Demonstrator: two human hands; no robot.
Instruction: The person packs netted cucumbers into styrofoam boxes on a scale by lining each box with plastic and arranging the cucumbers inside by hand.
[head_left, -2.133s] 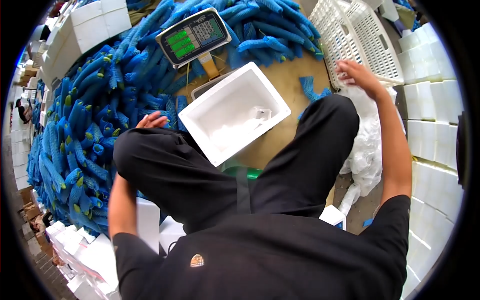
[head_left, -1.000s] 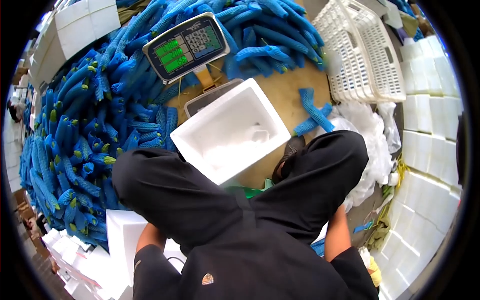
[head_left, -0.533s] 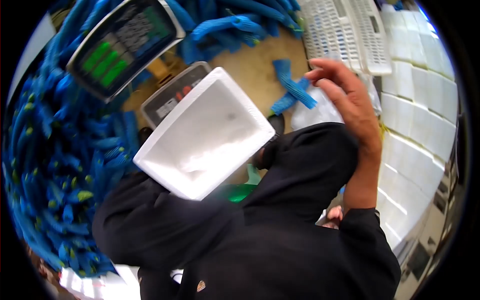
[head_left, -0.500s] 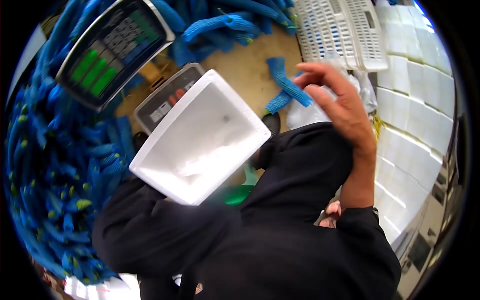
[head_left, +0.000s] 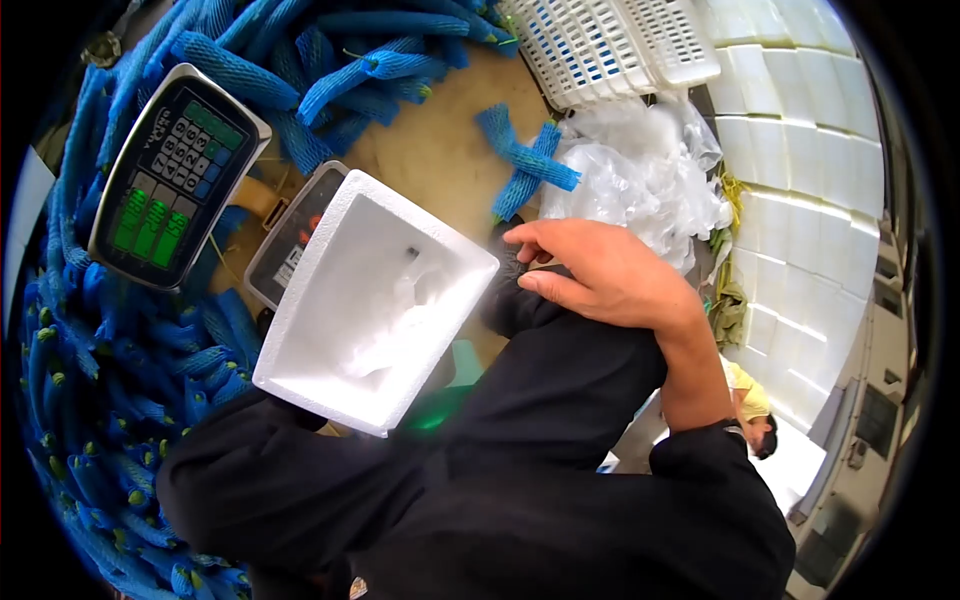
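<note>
My right hand (head_left: 605, 272) hovers near my dark-trousered knee, palm down. Its thumb and bent fingers are apart, with nothing between them. Just beyond the fingertips, two short pieces of blue foam netting (head_left: 528, 160) lie crossed on the tan surface. To the left of that hand is a white foam box (head_left: 335, 290), its open side facing me and clear plastic inside. My left hand is out of sight.
A scale display (head_left: 180, 180) with lit green digits stands on the left. Long netted produce with green ends (head_left: 120, 400) is heaped around it. Crumpled clear plastic bags (head_left: 630, 170), a white crate (head_left: 590, 50) and stacked white foam boxes (head_left: 800, 230) are on the right; a person in yellow (head_left: 750, 400) is farther off.
My right hand has drawn back from the crossed blue netting towards my knee. The view has shifted, showing more of the plastic bags and a person at the right.
</note>
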